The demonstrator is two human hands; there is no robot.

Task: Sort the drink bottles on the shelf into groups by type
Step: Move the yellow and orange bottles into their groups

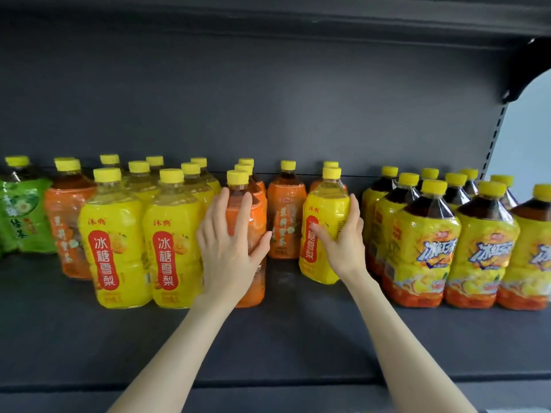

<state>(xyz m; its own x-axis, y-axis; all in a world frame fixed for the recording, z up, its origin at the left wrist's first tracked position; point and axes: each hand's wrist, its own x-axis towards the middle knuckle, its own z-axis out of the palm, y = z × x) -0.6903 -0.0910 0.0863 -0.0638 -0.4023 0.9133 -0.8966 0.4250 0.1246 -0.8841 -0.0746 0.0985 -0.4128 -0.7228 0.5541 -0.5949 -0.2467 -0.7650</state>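
Note:
Yellow-capped drink bottles stand on a dark grey shelf (pixel 298 329). My left hand (pixel 229 248) wraps around an orange-label bottle (pixel 249 222) at the front of an orange row. My right hand (pixel 343 242) grips a yellow-label pear drink bottle (pixel 326 210) just to the right. Another orange-label bottle (pixel 284 222) stands between them, further back. Several yellow pear bottles (pixel 116 242) are grouped left of my left hand. An orange-label bottle (pixel 67 222) and a green-label bottle (pixel 22 213) stand at the far left. Several iced-tea bottles with yellow-and-orange labels (pixel 423 248) fill the right.
The shelf's back panel (pixel 268 99) rises close behind the bottles, and the shelf above (pixel 268 16) hangs overhead. A bracket and slotted upright (pixel 504 114) close off the right end. Bare shelf surface lies in front of the bottles toward the front edge.

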